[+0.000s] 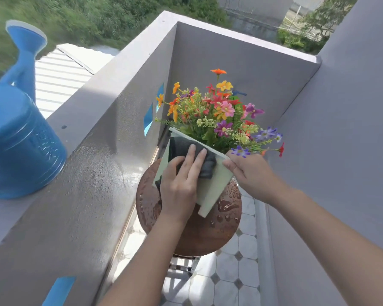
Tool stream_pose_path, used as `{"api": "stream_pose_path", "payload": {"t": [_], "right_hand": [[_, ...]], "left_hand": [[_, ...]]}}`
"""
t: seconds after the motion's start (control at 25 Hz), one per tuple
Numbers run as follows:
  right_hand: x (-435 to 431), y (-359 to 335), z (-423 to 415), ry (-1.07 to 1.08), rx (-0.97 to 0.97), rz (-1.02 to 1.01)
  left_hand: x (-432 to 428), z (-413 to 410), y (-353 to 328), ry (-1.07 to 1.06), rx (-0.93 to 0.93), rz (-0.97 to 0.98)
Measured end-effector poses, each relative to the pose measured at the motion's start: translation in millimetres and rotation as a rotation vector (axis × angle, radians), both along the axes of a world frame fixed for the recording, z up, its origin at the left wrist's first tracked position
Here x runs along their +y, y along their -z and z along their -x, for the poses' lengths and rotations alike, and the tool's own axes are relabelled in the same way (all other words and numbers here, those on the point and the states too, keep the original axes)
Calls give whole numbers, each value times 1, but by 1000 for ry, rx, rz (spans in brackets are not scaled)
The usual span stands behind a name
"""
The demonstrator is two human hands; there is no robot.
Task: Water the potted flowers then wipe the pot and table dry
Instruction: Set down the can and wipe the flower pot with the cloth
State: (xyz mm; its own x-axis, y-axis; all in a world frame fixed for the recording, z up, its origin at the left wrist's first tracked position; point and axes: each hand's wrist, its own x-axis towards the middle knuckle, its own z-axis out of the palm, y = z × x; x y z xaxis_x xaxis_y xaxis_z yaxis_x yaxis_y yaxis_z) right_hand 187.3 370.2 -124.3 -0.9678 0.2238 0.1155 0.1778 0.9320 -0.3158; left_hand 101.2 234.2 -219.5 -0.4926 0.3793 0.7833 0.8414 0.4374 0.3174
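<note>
Right hand [250, 173] pinches the pot [210, 191] by its rim to steady it; left hand [179, 184] presses the cloth [207, 165] against the pot's side with flat fingers [191, 160].

Parapet [86, 173] left and wall [332, 155] right hem the table [199, 237]; the pot [210, 191] fills its middle.

There is one view only, worn on the head. It looks forward and steeply down, close over the round table [203, 235] at the centre, with the watering can [20, 140] near at 9 o'clock.
</note>
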Motion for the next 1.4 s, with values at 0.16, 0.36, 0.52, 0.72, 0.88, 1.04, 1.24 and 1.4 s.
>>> {"api": "stream_pose_path", "payload": {"t": [0.16, 0.36, 0.52, 0.72, 0.88, 1.04, 1.24, 1.4], "right_hand": [[0, 4, -5, -2, -3, 30], [-1, 0, -9, -8, -15, 27], [-1, -1, -14, -27, -21, -31], [-13, -1, -10, 79, -139, -168], [-48, 0, 4, 221, -40, -238], [-74, 11, 37, 377, 123, -361], [-72, 21, 63, 459, 227, -418], [-58, 27, 43, 490, 380, -375]], "left_hand": [[-5, 22, -1, -239, -210, -55], [-1, 50, -50, -300, -1184, -118], [-1, 79, -71, 22, -1567, -198], [-4, 80, -77, 58, -1477, -177], [-2, 80, -79, -41, -1275, -99], [-3, 81, -81, -52, -1234, -66], [-3, 85, -77, 13, -1295, -109], [-14, 68, -68, 252, -1334, -126]]}}
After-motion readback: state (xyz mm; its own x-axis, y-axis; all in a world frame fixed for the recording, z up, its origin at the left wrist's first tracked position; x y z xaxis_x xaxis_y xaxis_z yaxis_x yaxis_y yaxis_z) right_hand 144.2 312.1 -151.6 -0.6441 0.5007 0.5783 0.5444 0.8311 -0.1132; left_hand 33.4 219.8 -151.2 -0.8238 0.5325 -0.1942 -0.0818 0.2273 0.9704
